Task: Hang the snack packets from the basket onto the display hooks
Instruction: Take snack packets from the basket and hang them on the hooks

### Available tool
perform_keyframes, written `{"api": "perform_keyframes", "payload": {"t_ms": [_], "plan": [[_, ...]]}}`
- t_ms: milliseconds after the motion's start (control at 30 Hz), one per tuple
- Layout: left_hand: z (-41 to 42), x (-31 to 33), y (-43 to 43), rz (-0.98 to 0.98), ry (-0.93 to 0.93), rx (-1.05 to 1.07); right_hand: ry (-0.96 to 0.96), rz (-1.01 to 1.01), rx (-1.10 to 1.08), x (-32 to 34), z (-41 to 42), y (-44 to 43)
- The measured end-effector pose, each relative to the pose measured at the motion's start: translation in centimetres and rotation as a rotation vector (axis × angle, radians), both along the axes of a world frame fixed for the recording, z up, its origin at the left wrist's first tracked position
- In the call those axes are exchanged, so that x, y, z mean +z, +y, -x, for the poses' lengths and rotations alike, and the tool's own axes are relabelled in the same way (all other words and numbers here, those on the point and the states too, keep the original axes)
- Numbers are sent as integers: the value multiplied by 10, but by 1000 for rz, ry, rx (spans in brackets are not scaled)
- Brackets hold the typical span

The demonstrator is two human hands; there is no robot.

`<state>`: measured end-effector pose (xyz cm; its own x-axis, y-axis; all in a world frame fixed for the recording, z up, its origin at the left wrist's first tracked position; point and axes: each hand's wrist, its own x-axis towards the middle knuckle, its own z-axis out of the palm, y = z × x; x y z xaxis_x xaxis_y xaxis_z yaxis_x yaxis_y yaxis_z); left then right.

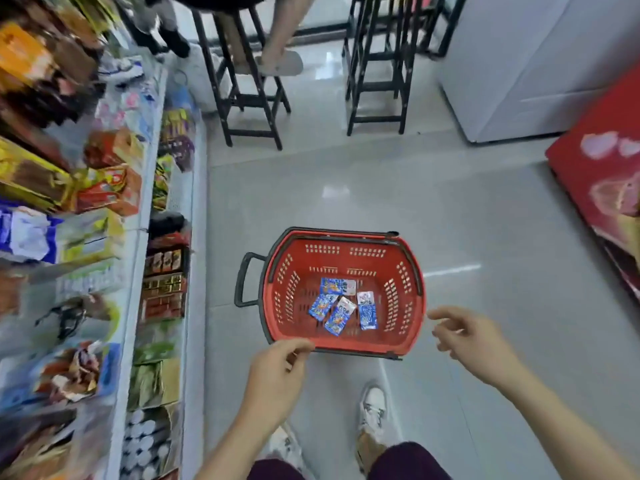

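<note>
Dark-trousered knees [408, 459] and a white shoe [372, 407] sit lowest in view, on the grey tiled floor [485, 237]. Stocked shelves [194, 237], blurred, run along the left side. A red basket [410, 336] stands on the floor ahead, with four blue snack packets [341, 308] lying flat on its bottom. The left hand [277, 372] hovers at the basket's near rim, fingers loosely curled and grasping nothing. The right hand [467, 337] hangs beside the basket's right corner, fingers released and empty.
</note>
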<state>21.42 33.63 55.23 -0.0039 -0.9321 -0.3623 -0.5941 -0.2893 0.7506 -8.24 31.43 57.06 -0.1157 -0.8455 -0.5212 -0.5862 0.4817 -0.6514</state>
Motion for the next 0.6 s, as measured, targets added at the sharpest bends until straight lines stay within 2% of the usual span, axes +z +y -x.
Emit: {"api": "perform_keyframes", "payload": {"t_ms": [167,267,367,467,600], "plan": [[31,-107,-46,-78,22,-54,-58,-79,-162,-101,2,1],[38,-192,-89,-69,-23,-139,-68,-30,-203,-175,-15,-25],[42,-290,-136,-76,-98,-237,-61,41,-151,-265,-32,-60],[50,-386,-182,-37,-205,-478,2,79,10,-353,-39,-103],[78,-519,-227,-1,-522,-993,124,22,259,-441,-37,-163]]}}
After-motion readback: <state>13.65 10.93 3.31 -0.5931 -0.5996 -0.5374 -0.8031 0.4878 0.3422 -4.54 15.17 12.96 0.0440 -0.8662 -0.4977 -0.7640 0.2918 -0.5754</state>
